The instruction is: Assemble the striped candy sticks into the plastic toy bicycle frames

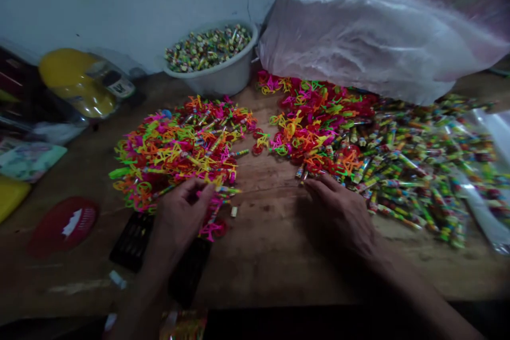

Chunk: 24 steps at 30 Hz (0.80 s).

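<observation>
The right hand [345, 207] and left hand [179, 215], grips indiscernible, are held at one toy heap [314, 127] front-right of the basin [223, 82] and another heap [171, 149] before it, plenty apparently left, amount done unclear.

Neon pink, orange, yellow, green and red across the heap of small plastic toys [179, 143]; yellow, green, red and blue mottling on the slim clear-wrapped tubes [414, 175]; a jagged white patch on the flat red oval [48, 234]; brown on the wooden tabletop [271, 255].
</observation>
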Each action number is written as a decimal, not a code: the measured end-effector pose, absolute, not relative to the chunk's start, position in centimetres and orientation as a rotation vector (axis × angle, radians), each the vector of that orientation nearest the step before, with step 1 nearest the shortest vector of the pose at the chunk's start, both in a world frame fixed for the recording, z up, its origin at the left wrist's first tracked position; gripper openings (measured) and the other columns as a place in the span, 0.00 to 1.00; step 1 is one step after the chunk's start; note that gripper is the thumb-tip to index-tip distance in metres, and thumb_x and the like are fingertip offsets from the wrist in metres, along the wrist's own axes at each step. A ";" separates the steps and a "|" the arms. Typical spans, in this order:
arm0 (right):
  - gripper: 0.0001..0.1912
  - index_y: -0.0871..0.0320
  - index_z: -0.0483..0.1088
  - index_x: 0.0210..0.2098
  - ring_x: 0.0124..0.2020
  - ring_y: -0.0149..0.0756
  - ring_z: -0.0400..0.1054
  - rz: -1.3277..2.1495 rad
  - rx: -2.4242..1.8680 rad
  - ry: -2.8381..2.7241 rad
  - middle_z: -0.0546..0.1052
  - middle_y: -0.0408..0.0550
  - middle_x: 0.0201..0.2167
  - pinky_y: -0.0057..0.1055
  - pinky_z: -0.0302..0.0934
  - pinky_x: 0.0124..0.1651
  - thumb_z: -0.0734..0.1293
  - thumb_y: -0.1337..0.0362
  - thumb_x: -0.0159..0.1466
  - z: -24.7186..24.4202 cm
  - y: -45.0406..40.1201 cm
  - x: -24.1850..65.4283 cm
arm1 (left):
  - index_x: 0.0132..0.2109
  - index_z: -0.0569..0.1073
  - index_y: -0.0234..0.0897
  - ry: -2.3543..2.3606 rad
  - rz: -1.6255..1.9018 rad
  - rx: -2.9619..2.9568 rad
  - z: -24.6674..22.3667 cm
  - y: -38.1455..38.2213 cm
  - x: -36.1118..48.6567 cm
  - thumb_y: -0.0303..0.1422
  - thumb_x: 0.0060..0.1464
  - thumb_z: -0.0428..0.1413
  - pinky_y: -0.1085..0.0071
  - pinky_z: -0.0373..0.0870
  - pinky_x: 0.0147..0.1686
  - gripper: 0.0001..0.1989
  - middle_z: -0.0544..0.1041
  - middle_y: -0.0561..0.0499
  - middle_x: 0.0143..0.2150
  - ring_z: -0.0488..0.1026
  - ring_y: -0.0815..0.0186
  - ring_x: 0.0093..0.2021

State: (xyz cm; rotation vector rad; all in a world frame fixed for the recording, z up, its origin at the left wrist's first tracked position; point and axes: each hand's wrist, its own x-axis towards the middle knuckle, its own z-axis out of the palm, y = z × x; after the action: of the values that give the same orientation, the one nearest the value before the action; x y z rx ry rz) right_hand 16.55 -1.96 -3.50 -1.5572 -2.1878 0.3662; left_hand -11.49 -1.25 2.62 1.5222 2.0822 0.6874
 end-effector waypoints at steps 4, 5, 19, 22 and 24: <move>0.13 0.56 0.69 0.42 0.28 0.31 0.65 0.163 -1.740 -2.400 0.71 0.50 0.38 0.27 0.45 0.21 0.57 0.72 0.63 -3.4 -0.4 15.8 | 0.33 0.73 0.38 2.485 0.400 1.849 3.4 0.9 -16.4 0.43 0.53 0.50 0.70 0.63 0.31 0.15 0.73 0.50 0.31 0.69 0.63 0.31; 0.13 0.57 0.69 0.42 0.28 0.31 0.65 0.120 -1.759 -2.422 0.71 0.50 0.38 0.27 0.45 0.21 0.57 0.72 0.63 -3.4 -0.3 15.7 | 0.33 0.74 0.37 2.543 0.354 1.925 3.4 1.4 -16.8 0.42 0.54 0.49 0.68 0.64 0.33 0.14 0.73 0.48 0.34 0.69 0.61 0.34; 0.19 0.57 0.64 0.51 0.36 0.33 0.70 -0.020 -1.369 -2.554 0.70 0.55 0.47 0.25 0.60 0.29 0.55 0.75 0.63 -4.4 0.3 16.9 | 0.49 0.71 0.38 1.692 0.281 2.704 1.6 9.7 -5.2 0.22 0.53 0.47 0.59 0.61 0.51 0.18 0.65 0.44 0.58 0.62 0.55 0.55; 0.22 0.57 0.61 0.55 0.44 0.36 0.70 0.025 -1.167 -2.456 0.68 0.58 0.54 0.28 0.65 0.36 0.54 0.74 0.63 -4.7 -0.5 18.6 | 0.51 0.70 0.40 1.438 -0.016 2.787 1.3 13.4 -3.6 0.20 0.48 0.51 0.52 0.57 0.53 0.23 0.56 0.44 0.64 0.55 0.48 0.60; 0.22 0.56 0.59 0.56 0.49 0.38 0.69 0.112 -1.149 -2.353 0.68 0.56 0.55 0.31 0.66 0.42 0.55 0.73 0.63 -4.8 -1.1 19.7 | 0.49 0.70 0.40 1.273 -0.180 2.749 1.3 15.1 -3.2 0.19 0.47 0.51 0.54 0.58 0.52 0.22 0.61 0.44 0.61 0.60 0.50 0.56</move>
State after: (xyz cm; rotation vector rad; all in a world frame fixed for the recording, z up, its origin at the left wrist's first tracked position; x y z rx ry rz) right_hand 19.66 -1.06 -4.80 -1.1493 -2.3525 0.1115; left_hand -3.21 15.13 1.31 2.7487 1.2730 -0.1805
